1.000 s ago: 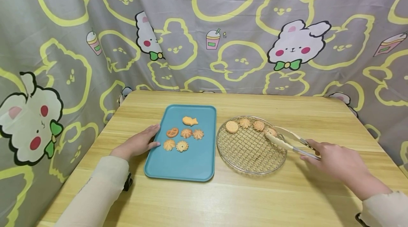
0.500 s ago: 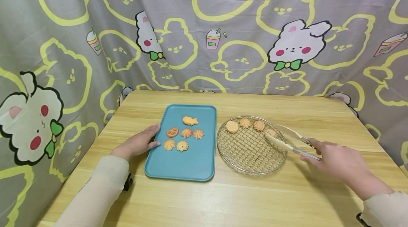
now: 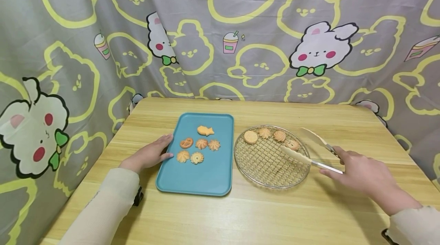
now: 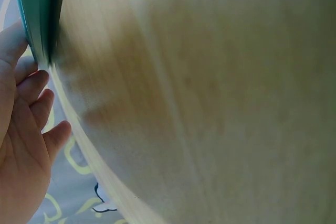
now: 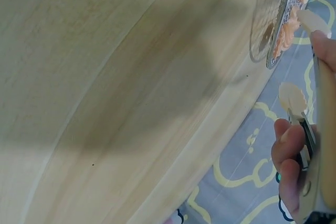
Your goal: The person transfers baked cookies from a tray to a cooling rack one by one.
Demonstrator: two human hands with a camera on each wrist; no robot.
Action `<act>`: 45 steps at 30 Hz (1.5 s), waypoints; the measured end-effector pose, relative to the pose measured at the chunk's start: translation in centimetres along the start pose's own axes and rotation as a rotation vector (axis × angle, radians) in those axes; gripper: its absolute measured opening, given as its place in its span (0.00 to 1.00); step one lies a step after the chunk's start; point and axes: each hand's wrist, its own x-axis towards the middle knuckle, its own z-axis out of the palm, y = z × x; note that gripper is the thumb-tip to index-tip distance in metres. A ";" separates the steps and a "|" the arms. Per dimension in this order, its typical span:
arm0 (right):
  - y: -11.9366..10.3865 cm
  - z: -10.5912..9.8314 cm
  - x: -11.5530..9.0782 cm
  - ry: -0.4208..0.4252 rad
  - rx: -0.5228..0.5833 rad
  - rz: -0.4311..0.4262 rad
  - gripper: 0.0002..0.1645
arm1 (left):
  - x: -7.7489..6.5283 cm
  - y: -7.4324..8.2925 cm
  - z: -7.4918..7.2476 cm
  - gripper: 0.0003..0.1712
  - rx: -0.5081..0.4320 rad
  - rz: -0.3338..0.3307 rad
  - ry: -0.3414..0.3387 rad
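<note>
While gripping the tongs (image 3: 327, 166) with the right hand (image 3: 366, 174), with fingers clamped on the handles, holding the tips wider apart than one second ago. By this, apparently leaving free the pale cookie (image 3: 292, 144), near two o'clock on the wire rack (image 3: 271, 166), and so perhaps having it already released beside three other cookies (image 3: 279, 136) between ten and one o'clock. With the left hand (image 3: 149, 154), touching the tray (image 3: 192, 180), bearing six more cookies (image 3: 201, 143), at its nine o'clock edge, with fingers loosely apart.
</note>
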 end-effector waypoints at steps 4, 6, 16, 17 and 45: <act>-0.2 0.1 0.0 0.016 0.010 0.005 0.58 | 0.0 0.0 0.0 0.41 0.000 0.006 0.002; -0.3 0.2 0.0 0.024 0.014 0.007 0.59 | -0.1 0.1 0.0 0.41 -0.001 0.007 0.002; -1.3 0.2 0.3 0.043 0.030 0.004 0.62 | 0.0 0.0 0.0 0.41 0.003 0.004 0.004; -1.4 0.3 0.4 0.042 0.034 0.001 0.62 | 0.0 0.0 0.0 0.41 0.002 0.004 0.005; -6.1 2.0 2.9 0.086 0.083 -0.077 0.66 | 0.0 -0.1 0.1 0.41 0.011 0.004 0.006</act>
